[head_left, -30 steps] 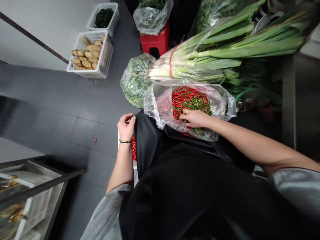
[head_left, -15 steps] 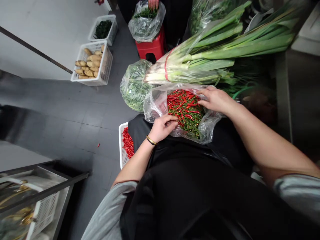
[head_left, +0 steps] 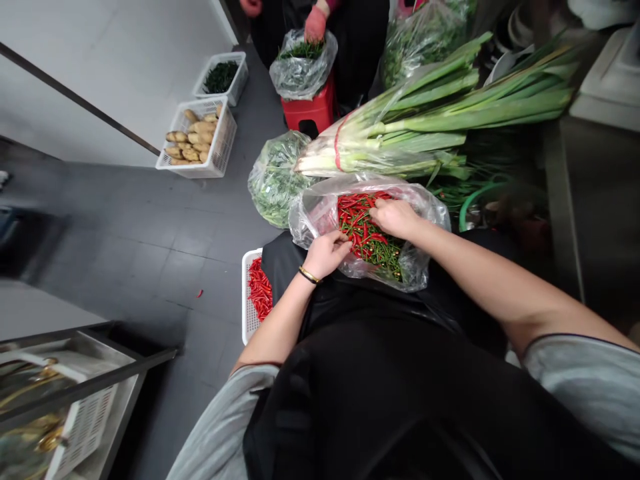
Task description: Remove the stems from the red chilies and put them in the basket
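Observation:
An open clear plastic bag [head_left: 320,200] rests on my lap, filled with red chili peppers [head_left: 361,208] whose green stems [head_left: 383,253] show at the near side. My left hand [head_left: 327,255] is at the bag's left side, thumb and fingertips pinched together over the chilies; what lies between them is too small to make out. From the right, my right hand [head_left: 397,217] reaches into the bag, its fingers closed at a red chili pepper on top of the pile. By my left thigh stands a white basket [head_left: 245,300] holding stemless red chilies [head_left: 260,290].
Beyond the bag lie banded leeks [head_left: 400,130] and a bag of greens [head_left: 277,180]. A co-worker's gloved hand [head_left: 315,25] is at a bag on a red stool [head_left: 313,110]. Baskets of potato-like tubers [head_left: 197,140] and dark greens [head_left: 220,77] stand left. A metal rack [head_left: 120,393] is lower left.
My right hand has moved left from the bag's right rim onto the chilies, and its fingers have closed. My left hand stays pinched near the same spot. The view has shifted slightly.

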A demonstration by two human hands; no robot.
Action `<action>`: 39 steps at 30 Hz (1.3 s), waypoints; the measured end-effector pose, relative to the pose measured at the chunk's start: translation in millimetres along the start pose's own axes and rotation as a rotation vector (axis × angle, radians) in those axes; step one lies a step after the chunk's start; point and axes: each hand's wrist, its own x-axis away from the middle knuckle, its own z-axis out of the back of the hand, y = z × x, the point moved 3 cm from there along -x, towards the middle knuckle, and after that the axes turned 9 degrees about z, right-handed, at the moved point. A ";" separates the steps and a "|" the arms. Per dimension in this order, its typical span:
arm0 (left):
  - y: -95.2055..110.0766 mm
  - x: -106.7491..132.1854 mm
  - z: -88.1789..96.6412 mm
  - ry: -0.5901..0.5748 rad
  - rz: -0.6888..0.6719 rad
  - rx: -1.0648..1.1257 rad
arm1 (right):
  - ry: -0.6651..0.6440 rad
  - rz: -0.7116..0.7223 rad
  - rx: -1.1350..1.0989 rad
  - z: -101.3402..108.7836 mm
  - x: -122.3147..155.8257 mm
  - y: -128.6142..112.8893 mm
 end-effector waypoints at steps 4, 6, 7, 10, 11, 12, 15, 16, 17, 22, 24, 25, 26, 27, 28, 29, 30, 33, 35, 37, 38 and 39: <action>14.7 -10.1 4.0 0.071 -0.132 0.176 | 0.228 0.025 -0.519 26.9 18.2 4.3; 22.7 -18.0 -5.2 -0.016 -0.176 0.310 | 0.256 0.038 -0.841 32.8 33.6 -3.0; 25.4 -20.6 -12.3 -0.093 -0.174 0.382 | 0.272 0.042 -0.925 33.2 41.5 -9.2; 23.0 -18.3 -38.1 -0.365 -0.034 0.595 | 0.414 0.046 -0.798 25.8 65.1 -31.7; 19.0 -13.9 -46.5 -0.447 0.038 0.663 | 0.460 0.046 -0.689 20.7 72.4 -39.0; 14.3 -8.2 -54.2 -0.521 0.110 0.732 | 0.483 0.049 -0.579 14.8 78.8 -45.5; 0.5 10.7 -70.8 -0.713 0.286 0.894 | 0.422 0.059 -0.317 -2.7 90.1 -54.6; -2.9 15.5 -73.4 -0.753 0.326 0.927 | 0.378 0.059 -0.250 -6.5 90.2 -53.9; -5.5 18.7 -74.2 -0.776 0.353 0.957 | 0.330 0.057 -0.194 -8.9 88.1 -51.8; -4.2 12.6 -54.7 -0.691 0.273 1.198 | 0.080 0.037 0.004 -11.9 47.9 -40.4; -2.4 5.4 -44.3 -0.601 0.215 1.251 | -0.020 0.050 0.040 -14.7 28.0 -39.7; -3.0 1.8 -40.6 -0.536 0.212 1.253 | -0.054 0.062 0.043 -15.8 20.1 -39.3; -4.5 -1.5 -38.3 -0.464 0.226 1.243 | -0.070 0.075 0.038 -16.1 14.5 -38.3; -6.7 -4.3 -37.7 -0.394 0.254 1.217 | -0.065 0.083 0.022 -15.1 11.4 -36.6; -9.2 -6.7 -38.6 -0.331 0.284 1.179 | -0.038 0.084 -0.006 -12.7 10.9 -34.4; -11.3 -8.5 -40.9 -0.278 0.308 1.132 | 0.010 0.076 -0.055 -9.0 12.9 -31.8; -12.6 -10.0 -44.3 -0.237 0.317 1.080 | 0.072 0.058 -0.130 -4.5 17.0 -29.4; -10.8 -13.0 -59.3 -0.215 0.256 0.917 | 0.270 0.009 -0.459 6.9 35.9 -29.8; -7.1 -14.0 -70.5 -0.271 0.183 0.821 | 0.355 0.028 -0.645 7.5 47.1 -37.5; -6.1 -14.7 -79.4 -0.345 0.162 0.774 | 0.385 0.041 -0.779 1.4 53.3 -44.0; -7.3 -15.3 -82.0 -0.365 0.180 0.785 | 0.391 0.028 -0.849 -3.3 54.5 -44.1; -9.5 -16.2 -83.1 -0.371 0.214 0.818 | 0.404 0.002 -0.928 -7.9 55.0 -41.6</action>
